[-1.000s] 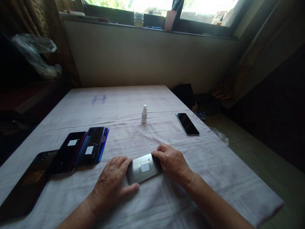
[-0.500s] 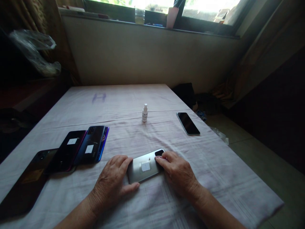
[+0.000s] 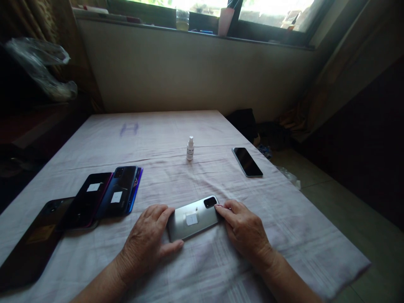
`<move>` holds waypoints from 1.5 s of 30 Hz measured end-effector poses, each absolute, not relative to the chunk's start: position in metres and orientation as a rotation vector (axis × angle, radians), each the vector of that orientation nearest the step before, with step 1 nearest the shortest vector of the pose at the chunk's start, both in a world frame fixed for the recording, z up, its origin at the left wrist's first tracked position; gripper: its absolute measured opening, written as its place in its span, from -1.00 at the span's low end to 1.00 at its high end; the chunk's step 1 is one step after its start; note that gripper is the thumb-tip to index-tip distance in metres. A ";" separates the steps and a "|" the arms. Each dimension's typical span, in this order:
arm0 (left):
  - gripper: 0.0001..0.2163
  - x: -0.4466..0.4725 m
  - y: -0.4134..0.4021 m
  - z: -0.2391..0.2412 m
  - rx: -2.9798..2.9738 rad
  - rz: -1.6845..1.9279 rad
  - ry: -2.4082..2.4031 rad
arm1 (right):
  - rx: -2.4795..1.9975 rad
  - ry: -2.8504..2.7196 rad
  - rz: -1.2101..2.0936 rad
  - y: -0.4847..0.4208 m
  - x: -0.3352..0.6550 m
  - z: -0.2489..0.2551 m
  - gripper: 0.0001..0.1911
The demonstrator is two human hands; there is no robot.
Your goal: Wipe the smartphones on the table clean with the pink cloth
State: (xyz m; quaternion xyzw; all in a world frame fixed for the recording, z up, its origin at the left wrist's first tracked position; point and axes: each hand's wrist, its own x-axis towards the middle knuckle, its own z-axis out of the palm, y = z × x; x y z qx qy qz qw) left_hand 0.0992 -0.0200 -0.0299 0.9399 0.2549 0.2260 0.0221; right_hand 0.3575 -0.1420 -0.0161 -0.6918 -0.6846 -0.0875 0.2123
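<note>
A silver smartphone (image 3: 181,227) lies back up on the cloth, its dark camera block at the far right end and a small white sticker on its back. My left hand (image 3: 148,235) grips the phone's left end, thumb along the near edge and fingers at the far edge. At the right end, my right hand (image 3: 244,229) has its fingers pressed together, with the tips at the phone's edge beside the camera block. What those fingertips hold, if anything, is too small to make out.
A small white bottle (image 3: 190,149) stands beyond the phone. Another phone (image 3: 247,162) lies screen up near the table's right edge. Several overlapping phones (image 3: 86,198) lie at left on the white tablecloth (image 3: 164,134). A windowsill holds a pink cup (image 3: 225,22).
My right hand has slid right, off the camera block to the phone's end. My left hand keeps its grip. The whole view has shifted slightly.
</note>
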 end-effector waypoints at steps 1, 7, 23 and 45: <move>-0.42 0.099 -0.020 -0.030 2.906 0.703 0.788 | -1.901 -1.907 -0.232 -0.143 0.357 -0.017 -0.65; -0.44 0.098 -0.019 -0.030 2.895 0.686 0.794 | -1.905 -1.832 -0.106 -0.145 0.367 -0.022 -0.59; -0.49 0.100 -0.018 -0.025 2.946 0.670 0.757 | -1.621 -1.797 0.072 -0.162 0.378 -0.026 -0.59; -0.57 0.104 -0.017 -0.016 3.086 0.803 0.658 | -1.654 -1.790 -0.241 -0.163 0.349 -0.018 -0.57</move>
